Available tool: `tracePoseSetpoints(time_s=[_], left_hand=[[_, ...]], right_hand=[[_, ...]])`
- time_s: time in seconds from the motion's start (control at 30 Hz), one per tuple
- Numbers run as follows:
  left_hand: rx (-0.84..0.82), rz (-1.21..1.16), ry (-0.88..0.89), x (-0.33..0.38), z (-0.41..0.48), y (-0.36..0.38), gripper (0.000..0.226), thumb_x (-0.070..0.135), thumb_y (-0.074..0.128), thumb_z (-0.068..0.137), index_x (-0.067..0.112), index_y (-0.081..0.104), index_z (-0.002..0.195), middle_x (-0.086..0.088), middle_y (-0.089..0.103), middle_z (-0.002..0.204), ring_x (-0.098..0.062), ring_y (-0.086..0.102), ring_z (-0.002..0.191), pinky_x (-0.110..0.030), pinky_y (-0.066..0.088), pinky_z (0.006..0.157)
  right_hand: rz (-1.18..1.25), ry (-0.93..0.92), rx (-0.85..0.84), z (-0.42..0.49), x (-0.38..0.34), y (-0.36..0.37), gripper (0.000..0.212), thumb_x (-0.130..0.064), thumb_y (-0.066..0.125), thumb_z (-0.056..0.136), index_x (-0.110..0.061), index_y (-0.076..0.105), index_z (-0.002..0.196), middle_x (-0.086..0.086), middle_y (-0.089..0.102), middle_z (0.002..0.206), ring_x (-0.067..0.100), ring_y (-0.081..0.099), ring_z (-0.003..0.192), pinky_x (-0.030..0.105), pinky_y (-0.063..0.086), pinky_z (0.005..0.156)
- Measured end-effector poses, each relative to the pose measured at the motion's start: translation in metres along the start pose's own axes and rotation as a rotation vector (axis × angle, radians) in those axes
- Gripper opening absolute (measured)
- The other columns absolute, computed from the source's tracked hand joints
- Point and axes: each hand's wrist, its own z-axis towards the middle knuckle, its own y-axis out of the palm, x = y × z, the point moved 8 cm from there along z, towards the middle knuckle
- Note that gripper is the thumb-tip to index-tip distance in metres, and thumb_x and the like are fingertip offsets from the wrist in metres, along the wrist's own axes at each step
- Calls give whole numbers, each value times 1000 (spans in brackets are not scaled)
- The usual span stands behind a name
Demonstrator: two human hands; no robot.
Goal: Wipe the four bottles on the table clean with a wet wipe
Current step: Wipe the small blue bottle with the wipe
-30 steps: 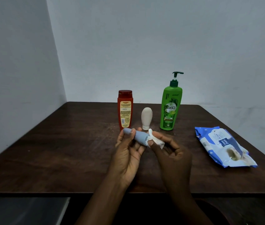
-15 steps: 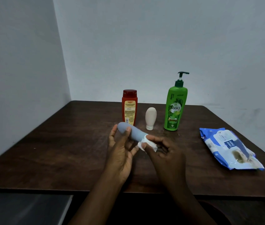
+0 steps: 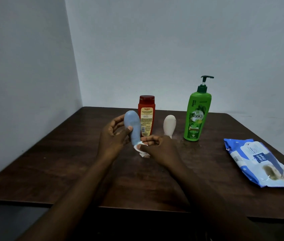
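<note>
From the head view, the left hand (image 3: 114,136) grips the pale blue bottle (image 3: 132,126) near upright above the table (image 3: 50,162), while the right hand (image 3: 158,147) pinches a white wet wipe (image 3: 142,153) around its lower end. At twelve o'clock stands the red bottle (image 3: 146,115); toward one o'clock the small white bottle (image 3: 169,125) and green Vatika pump bottle (image 3: 197,115); at three o'clock — well apart — the blue wipes pack (image 3: 259,162).

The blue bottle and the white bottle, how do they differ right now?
The blue bottle is held off the table in the left hand; the white bottle stands untouched on the table. The blue one has a wet wipe at its lower end; the white one has none. Both are small, rounded and cap-down.
</note>
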Motion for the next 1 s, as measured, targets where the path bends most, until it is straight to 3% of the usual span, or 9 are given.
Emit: tracePoseSetpoints(time_s=[0.1,0.27,0.37,0.5,0.57,0.67,1.0], left_hand=[[-56,60,31,-3,18,-7,38,11,73,90,38,62,114,7,71,117,-14,71,106,-37,63,81],[-166,161,36,-15,44,-12,42,12,74,89,45,63,111,26,71,106,-1,69,102,-33,63,80],[-178,155,25,-27,60,-18,41,12,75,88,42,63,114,17,69,112,-9,69,106,-32,63,78],[-150,125,-3,-42,75,-27,42,11,77,87,44,65,110,17,71,109,-11,70,105,-28,61,73],[-131,124,-18,-51,80,-33,42,12,77,87,46,65,109,14,71,112,-12,70,106,-31,62,75],[-107,84,-54,-64,84,-40,41,14,78,86,44,66,110,9,71,117,-14,70,108,-36,62,79],[-137,37,-64,-76,86,-40,38,11,75,88,35,68,117,1,71,122,-21,69,113,-41,61,86]], right_hand=[[-52,10,-31,19,-2,15,25,-22,83,78,-22,74,101,-1,76,94,11,73,81,33,64,70],[-110,63,-76,46,4,31,26,-21,75,87,-18,71,112,3,72,99,14,71,72,22,59,57],[-137,76,-77,58,7,39,27,-25,70,90,-20,69,117,1,72,100,14,70,73,22,57,60],[-254,18,-113,67,8,55,29,-28,63,94,-21,68,122,0,72,112,17,67,95,37,57,88],[-276,3,-119,70,9,61,32,-27,62,95,-20,66,126,1,69,121,15,64,105,31,51,92],[-323,-17,-100,72,9,66,37,-27,62,95,-17,63,130,1,65,130,15,59,116,23,41,90],[-394,-15,-77,76,12,69,34,-25,61,96,-17,64,129,0,67,126,14,61,110,21,41,81]])
